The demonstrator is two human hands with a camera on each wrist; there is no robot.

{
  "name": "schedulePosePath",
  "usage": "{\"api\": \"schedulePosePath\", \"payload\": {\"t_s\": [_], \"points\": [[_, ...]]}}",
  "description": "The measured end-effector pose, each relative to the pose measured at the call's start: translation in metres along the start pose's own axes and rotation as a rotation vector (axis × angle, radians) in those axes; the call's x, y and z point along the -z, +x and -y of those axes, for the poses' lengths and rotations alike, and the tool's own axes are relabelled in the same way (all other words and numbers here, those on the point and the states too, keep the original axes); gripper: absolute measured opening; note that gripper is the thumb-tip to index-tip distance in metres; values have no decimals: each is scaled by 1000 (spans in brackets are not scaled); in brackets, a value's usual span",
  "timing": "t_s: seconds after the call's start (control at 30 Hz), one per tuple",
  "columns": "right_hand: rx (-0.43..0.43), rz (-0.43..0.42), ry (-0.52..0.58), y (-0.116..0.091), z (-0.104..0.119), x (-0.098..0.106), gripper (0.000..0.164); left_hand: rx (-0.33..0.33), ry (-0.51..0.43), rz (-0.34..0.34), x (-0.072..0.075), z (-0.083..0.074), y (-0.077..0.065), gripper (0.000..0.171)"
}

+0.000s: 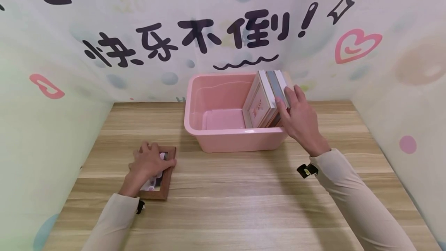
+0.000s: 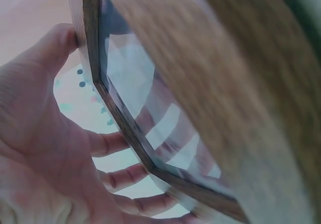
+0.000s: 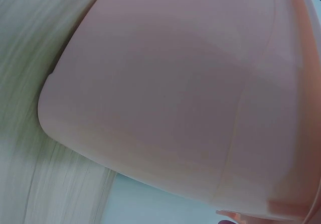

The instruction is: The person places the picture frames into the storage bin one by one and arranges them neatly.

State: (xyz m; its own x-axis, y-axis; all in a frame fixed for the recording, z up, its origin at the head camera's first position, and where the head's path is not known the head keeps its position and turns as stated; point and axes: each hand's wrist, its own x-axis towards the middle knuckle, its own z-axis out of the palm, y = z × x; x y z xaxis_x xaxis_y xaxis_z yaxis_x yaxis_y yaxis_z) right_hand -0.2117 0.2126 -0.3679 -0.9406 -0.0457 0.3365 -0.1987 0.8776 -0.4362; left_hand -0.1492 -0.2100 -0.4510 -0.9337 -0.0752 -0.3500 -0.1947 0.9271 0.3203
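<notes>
My left hand grips a brown wooden picture frame at the left of the table. In the left wrist view the thumb presses one edge of the wooden border, and the fingers reach round the opposite side behind the clear pane. Several picture frames stand on edge in the right end of a pink basin. The nearest has a pale front with a small pink picture. My right hand holds the top of this row, thumb and fingertips at a white frame's edge. The right wrist view shows only the basin's outer wall.
The basin stands at the back of the wood-grain table, close to a printed wall cloth with black lettering. More cloth hangs along the left and right sides. The basin's left part shows its bare floor.
</notes>
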Motion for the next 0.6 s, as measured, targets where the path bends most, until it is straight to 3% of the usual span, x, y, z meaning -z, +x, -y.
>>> {"api": "schedulePosePath", "payload": {"t_s": [0.27, 0.6], "points": [[0, -10, -1, 0, 0, 0, 67, -56, -21, -57, 19, -8, 0, 93], [-5, -4, -4, 0, -1, -1, 67, -179, -81, -206, 51, -20, -1, 94]]}}
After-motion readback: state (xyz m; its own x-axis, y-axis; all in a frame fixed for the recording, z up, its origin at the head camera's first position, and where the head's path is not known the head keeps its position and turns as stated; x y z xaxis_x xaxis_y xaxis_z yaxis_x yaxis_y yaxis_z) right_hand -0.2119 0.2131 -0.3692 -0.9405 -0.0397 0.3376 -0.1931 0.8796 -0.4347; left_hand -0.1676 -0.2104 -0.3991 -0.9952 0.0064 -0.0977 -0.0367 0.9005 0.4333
